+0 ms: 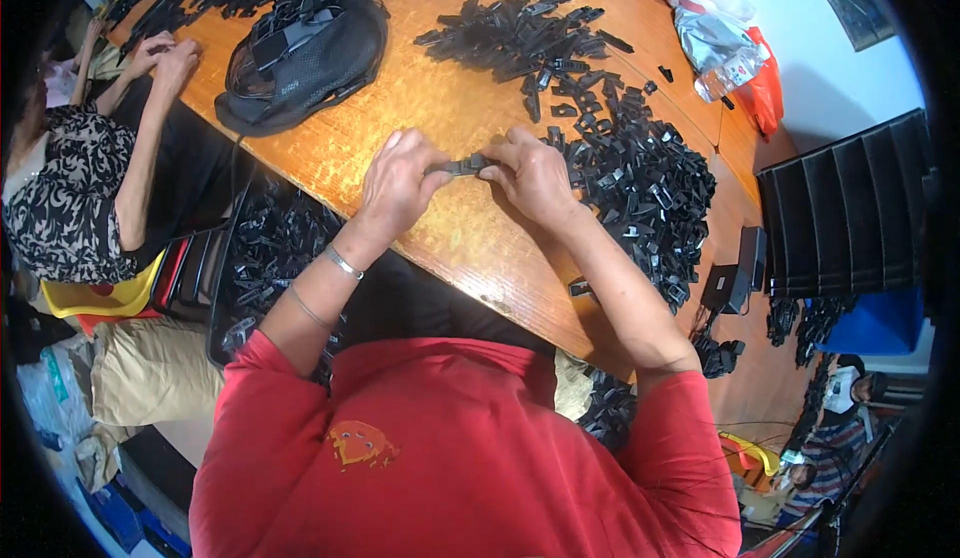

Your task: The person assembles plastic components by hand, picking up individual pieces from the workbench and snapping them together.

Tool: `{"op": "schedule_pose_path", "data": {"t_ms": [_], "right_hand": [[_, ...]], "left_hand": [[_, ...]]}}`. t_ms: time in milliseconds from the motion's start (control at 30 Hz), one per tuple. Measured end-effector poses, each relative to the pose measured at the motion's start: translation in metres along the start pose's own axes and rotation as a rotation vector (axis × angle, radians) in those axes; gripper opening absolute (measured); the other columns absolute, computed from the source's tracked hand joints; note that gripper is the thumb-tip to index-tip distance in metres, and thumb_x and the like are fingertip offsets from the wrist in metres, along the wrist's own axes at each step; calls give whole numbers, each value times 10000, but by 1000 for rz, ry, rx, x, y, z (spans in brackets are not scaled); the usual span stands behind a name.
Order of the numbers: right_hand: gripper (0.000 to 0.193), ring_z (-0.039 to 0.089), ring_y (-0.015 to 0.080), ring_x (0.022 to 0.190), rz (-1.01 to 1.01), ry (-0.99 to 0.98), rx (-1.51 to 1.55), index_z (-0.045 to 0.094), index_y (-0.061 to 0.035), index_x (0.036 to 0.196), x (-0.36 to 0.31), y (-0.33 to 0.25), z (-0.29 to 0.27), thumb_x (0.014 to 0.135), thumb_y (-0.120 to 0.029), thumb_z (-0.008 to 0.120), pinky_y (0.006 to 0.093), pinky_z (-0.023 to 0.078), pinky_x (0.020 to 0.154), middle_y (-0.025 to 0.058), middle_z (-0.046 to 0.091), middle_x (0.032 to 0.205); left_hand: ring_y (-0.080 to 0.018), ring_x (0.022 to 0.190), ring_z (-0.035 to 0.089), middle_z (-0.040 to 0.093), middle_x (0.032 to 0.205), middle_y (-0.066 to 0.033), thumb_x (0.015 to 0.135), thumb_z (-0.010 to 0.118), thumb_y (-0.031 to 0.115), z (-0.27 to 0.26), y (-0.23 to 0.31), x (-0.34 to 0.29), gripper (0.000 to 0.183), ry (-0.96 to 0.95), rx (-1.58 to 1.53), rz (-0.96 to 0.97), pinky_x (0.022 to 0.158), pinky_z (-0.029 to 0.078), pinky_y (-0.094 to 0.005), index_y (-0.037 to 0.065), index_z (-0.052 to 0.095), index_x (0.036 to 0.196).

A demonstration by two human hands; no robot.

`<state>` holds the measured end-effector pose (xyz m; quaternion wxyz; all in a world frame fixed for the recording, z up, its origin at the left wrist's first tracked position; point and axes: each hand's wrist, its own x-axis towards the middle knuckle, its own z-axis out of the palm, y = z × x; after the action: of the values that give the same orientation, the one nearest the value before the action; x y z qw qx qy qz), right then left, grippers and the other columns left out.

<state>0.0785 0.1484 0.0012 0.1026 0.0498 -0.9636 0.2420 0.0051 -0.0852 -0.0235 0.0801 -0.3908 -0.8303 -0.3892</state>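
Note:
Over the near part of the wooden table [470, 243], my left hand [398, 180] and my right hand [535, 180] meet around a small black plastic part [464, 167]. Fingers and thumbs of both hands pinch it, one at each end. Its exact kind is too small to make out. Just right of my right hand spreads a heap of short black plastic pieces [655, 193]. Farther back lies a pile of longer, thin black pieces [520, 36].
A black mesh bag [320, 73] rests at the back left. Another person's hands [165, 56] are at the left table edge. A black tray of parts [270, 248] sits below the edge. At right are a clear bottle [730, 75], a red bag [768, 83] and a black ridged panel [850, 208].

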Motion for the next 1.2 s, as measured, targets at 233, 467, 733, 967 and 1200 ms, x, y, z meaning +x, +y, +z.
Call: {"op": "schedule_pose_path", "data": {"t_ms": [233, 467, 733, 967, 1200], "right_hand": [[210, 745, 388, 869, -164, -35, -3, 830, -64, 1014, 22, -26, 15, 901, -240, 841, 497, 596, 783, 141, 730, 961], [167, 767, 351, 873, -84, -12, -18, 831, -134, 1039, -25, -11, -9, 930, -260, 832, 488, 612, 761, 121, 746, 1037], [109, 804, 332, 775, 91, 27, -490, 813, -79, 866, -3, 51, -22, 897, -92, 710, 434, 635, 674, 157, 785, 881], [147, 786, 408, 820, 114, 120, -329, 756, -25, 979, -9, 33, -29, 873, -124, 732, 497, 635, 733, 237, 749, 986], [358, 740, 466, 959, 121, 19, 59, 734, -61, 1240, -40, -1, -31, 883, -89, 708, 536, 613, 879, 271, 691, 1099]], "left_hand": [[-391, 984, 661, 673, 986, -162, 841, 859, 42, -5, -7, -5, 184, 34, -5, -40, 872, 538, -479, -1, 759, 990], [-370, 1060, 697, 714, 1031, -152, 834, 830, -7, -142, -11, -82, 222, -289, 130, -236, 960, 544, -445, -9, 741, 1037], [-383, 1109, 727, 749, 1122, -178, 922, 759, 9, -139, 7, -31, 240, -254, 246, -236, 970, 573, -442, 11, 761, 1162], [-357, 1233, 638, 686, 1274, -130, 985, 664, 69, 25, 35, 111, 280, -200, 253, 271, 1026, 539, -477, 89, 773, 1243], [-299, 1216, 602, 648, 1225, -93, 961, 629, 175, 64, 29, 158, 197, -292, 478, 586, 983, 504, -425, 77, 772, 1057]]}}
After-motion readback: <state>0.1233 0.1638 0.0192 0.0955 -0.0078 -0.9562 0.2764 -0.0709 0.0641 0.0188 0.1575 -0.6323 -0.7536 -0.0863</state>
